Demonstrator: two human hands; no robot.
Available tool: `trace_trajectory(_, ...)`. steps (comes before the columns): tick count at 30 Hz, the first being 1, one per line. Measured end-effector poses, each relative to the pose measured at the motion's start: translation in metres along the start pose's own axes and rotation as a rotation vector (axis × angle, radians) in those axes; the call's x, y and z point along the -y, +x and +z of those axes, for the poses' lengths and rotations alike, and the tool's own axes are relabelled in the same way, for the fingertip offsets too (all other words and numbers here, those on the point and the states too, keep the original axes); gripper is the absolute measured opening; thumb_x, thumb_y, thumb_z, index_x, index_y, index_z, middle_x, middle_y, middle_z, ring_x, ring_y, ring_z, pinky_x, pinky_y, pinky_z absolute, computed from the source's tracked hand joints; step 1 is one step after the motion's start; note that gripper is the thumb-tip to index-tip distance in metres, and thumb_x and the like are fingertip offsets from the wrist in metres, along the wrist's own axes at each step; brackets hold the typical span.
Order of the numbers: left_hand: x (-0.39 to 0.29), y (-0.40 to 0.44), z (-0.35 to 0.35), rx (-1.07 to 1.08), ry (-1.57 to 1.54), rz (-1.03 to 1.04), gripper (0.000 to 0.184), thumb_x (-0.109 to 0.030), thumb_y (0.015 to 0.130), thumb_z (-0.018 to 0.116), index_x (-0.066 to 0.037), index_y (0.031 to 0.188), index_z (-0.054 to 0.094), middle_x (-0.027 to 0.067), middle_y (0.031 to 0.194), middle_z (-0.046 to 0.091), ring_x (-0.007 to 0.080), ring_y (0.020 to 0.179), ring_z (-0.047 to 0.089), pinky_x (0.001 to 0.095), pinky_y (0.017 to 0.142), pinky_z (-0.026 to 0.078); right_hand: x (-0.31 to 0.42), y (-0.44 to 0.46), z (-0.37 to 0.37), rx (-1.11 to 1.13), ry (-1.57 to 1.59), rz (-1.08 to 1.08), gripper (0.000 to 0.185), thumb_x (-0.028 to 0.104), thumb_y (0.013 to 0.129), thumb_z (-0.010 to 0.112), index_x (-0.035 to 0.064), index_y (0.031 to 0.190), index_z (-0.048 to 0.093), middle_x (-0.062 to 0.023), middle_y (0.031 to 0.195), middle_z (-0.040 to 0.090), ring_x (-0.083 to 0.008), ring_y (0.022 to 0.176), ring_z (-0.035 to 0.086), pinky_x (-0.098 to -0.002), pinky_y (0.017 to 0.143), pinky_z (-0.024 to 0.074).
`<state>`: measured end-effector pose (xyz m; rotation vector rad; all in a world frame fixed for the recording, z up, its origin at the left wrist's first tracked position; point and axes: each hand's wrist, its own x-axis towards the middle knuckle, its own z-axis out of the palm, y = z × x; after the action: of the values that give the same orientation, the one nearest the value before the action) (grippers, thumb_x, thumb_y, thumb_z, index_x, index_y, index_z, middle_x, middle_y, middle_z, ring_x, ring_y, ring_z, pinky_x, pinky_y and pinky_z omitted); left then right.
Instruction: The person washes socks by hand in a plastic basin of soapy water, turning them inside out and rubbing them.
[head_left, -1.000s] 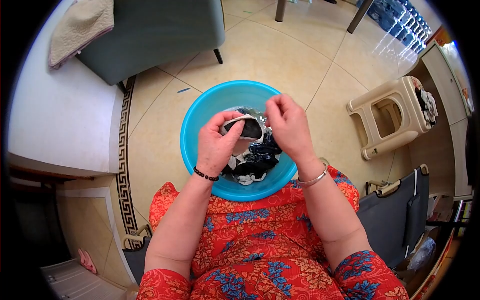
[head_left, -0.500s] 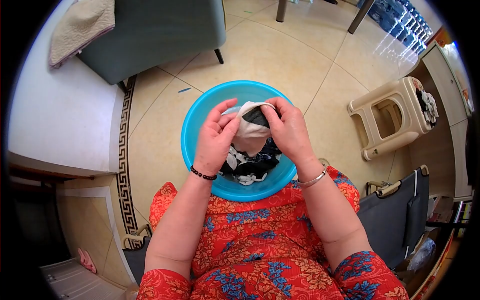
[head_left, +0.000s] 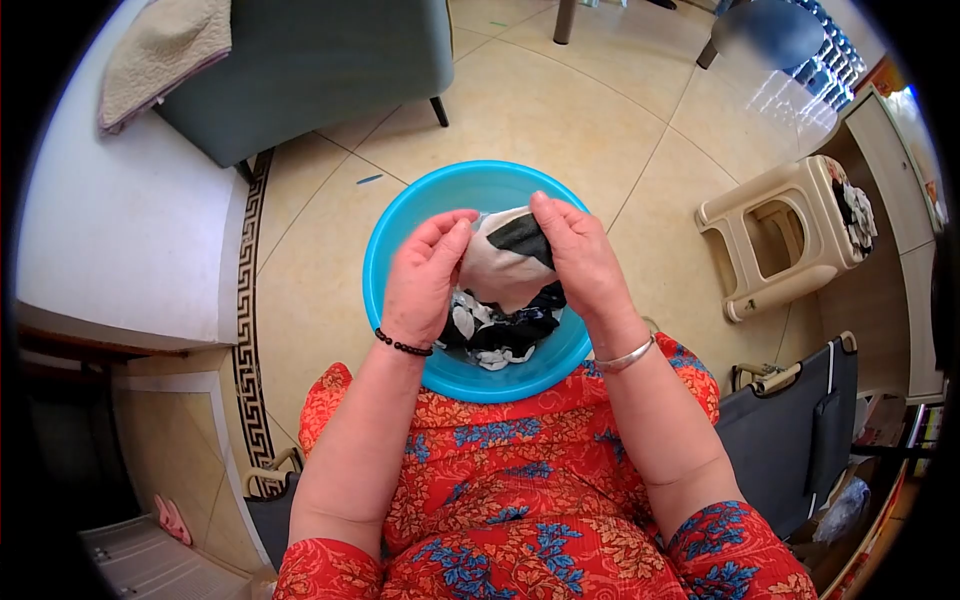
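Observation:
Stretched between my two hands above the basin is a white sock (head_left: 503,270) with a dark grey patch at its upper right. My left hand (head_left: 428,272) pinches its left edge between thumb and fingers. On the other side, my right hand (head_left: 585,255) grips the dark corner, thumb on top. Below them a round blue plastic basin (head_left: 380,320) rests against my lap. Inside it lies a pile of black and white small garments (head_left: 515,330), partly covered by the held sock and my hands.
A beige plastic stool (head_left: 735,240) with black and white cloth items (head_left: 858,220) on top stands to the right. Beyond the basin are a grey-green sofa (head_left: 330,80) and table legs (head_left: 564,22). A dark folding chair (head_left: 770,430) is at my right.
The sock's opening, held apart before, is now pulled flatter and wider, with its dark patch facing up. My right hand has shifted slightly. A blurred dark round shape has appeared at upper right.

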<state>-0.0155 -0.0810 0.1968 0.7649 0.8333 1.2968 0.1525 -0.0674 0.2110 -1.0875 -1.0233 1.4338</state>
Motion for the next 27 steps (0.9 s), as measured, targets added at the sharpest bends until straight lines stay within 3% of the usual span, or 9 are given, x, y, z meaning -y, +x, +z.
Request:
trace_trajectory(3, -0.002, -0.002, 0.002, 0.022, 0.088, -0.191, 0.028, -0.016, 0.087, 0.064, -0.002, 0.111, 0.058, 0.0022, 0.098, 0.062, 0.0087, 0.088, 0.058, 0.0227, 0.078, 0.047, 0.001, 0.002, -0.005, 0.010, 0.241, 0.107, 0.036, 0.032, 0.098, 0.046, 0.0005, 0.090, 0.062, -0.0050, 0.084, 0.065, -0.0134, 0.074, 0.060, -0.0274, 0.068, 0.0494)
trace_trajectory(5, -0.002, -0.007, 0.003, 0.311, 0.339, -0.232, 0.029, -0.018, 0.086, 0.066, -0.002, 0.109, 0.059, 0.0027, 0.099, 0.063, 0.0094, 0.086, 0.058, 0.0244, 0.078, 0.047, 0.003, 0.005, -0.009, -0.022, 0.372, 0.152, 0.036, 0.032, 0.098, 0.044, 0.0005, 0.093, 0.062, -0.0072, 0.087, 0.065, -0.0157, 0.077, 0.061, -0.0299, 0.070, 0.0509)
trace_trajectory(10, 0.007, -0.004, -0.005, 0.473, 0.504, -0.397, 0.029, -0.019, 0.085, 0.067, -0.001, 0.107, 0.061, 0.0030, 0.097, 0.064, 0.0111, 0.089, 0.059, 0.0262, 0.081, 0.047, 0.007, 0.010, -0.024, -0.173, 0.617, 0.246, 0.036, 0.031, 0.099, 0.041, 0.0006, 0.097, 0.060, -0.0113, 0.093, 0.065, -0.0210, 0.083, 0.063, -0.0374, 0.076, 0.0530)
trace_trajectory(14, -0.001, -0.003, -0.004, 0.303, -0.063, -0.308, 0.033, -0.019, 0.089, 0.061, 0.000, 0.116, 0.056, 0.0064, 0.109, 0.062, 0.0149, 0.099, 0.059, 0.0303, 0.088, 0.047, 0.008, 0.010, -0.029, -0.177, 0.560, 0.304, 0.033, 0.029, 0.099, 0.041, 0.0016, 0.097, 0.060, -0.0082, 0.090, 0.065, -0.0183, 0.077, 0.062, -0.0346, 0.067, 0.0529)
trace_trajectory(18, -0.010, -0.002, -0.011, 0.257, -0.353, -0.197, 0.040, -0.012, 0.090, 0.056, 0.000, 0.126, 0.046, 0.0113, 0.120, 0.057, 0.0222, 0.109, 0.057, 0.0355, 0.096, 0.046, 0.002, -0.002, -0.026, -0.011, 0.230, 0.342, 0.030, 0.030, 0.096, 0.047, 0.0032, 0.094, 0.061, -0.0014, 0.076, 0.062, -0.0113, 0.063, 0.055, -0.0238, 0.051, 0.0433)
trace_trajectory(20, -0.012, -0.003, -0.011, 0.284, -0.229, -0.168, 0.041, -0.009, 0.088, 0.059, -0.002, 0.127, 0.047, 0.0110, 0.119, 0.057, 0.0221, 0.109, 0.057, 0.0355, 0.092, 0.049, -0.002, -0.006, -0.019, -0.030, -0.329, 0.205, 0.033, 0.031, 0.093, 0.053, -0.0008, 0.092, 0.060, -0.0026, 0.073, 0.062, -0.0124, 0.062, 0.056, -0.0265, 0.054, 0.0454)
trace_trajectory(21, -0.013, -0.006, -0.008, 0.240, -0.226, -0.185, 0.045, -0.004, 0.085, 0.062, -0.001, 0.127, 0.047, 0.0101, 0.116, 0.058, 0.0211, 0.105, 0.058, 0.0348, 0.092, 0.048, -0.008, -0.005, -0.018, -0.031, -0.519, 0.053, 0.030, 0.028, 0.090, 0.056, -0.0023, 0.090, 0.059, -0.0095, 0.075, 0.064, -0.0218, 0.064, 0.061, -0.0336, 0.059, 0.0481)
trace_trajectory(24, -0.019, -0.010, -0.001, 0.247, -0.193, -0.200, 0.048, -0.004, 0.083, 0.063, -0.001, 0.128, 0.046, 0.0096, 0.116, 0.058, 0.0208, 0.103, 0.059, 0.0344, 0.091, 0.048, -0.003, -0.016, -0.008, -0.057, -0.960, -0.173, 0.025, 0.024, 0.089, 0.056, -0.0009, 0.092, 0.060, -0.0173, 0.081, 0.065, -0.0328, 0.073, 0.063, -0.0402, 0.067, 0.0487)
trace_trajectory(27, -0.021, -0.011, -0.003, 0.284, -0.196, -0.205, 0.050, -0.003, 0.082, 0.064, -0.001, 0.129, 0.046, 0.0090, 0.115, 0.059, 0.0201, 0.101, 0.060, 0.0338, 0.089, 0.049, 0.002, -0.018, -0.003, -0.032, -0.896, -0.191, 0.020, 0.020, 0.087, 0.057, 0.0009, 0.093, 0.061, -0.0192, 0.085, 0.064, -0.0364, 0.079, 0.061, -0.0422, 0.068, 0.0482)
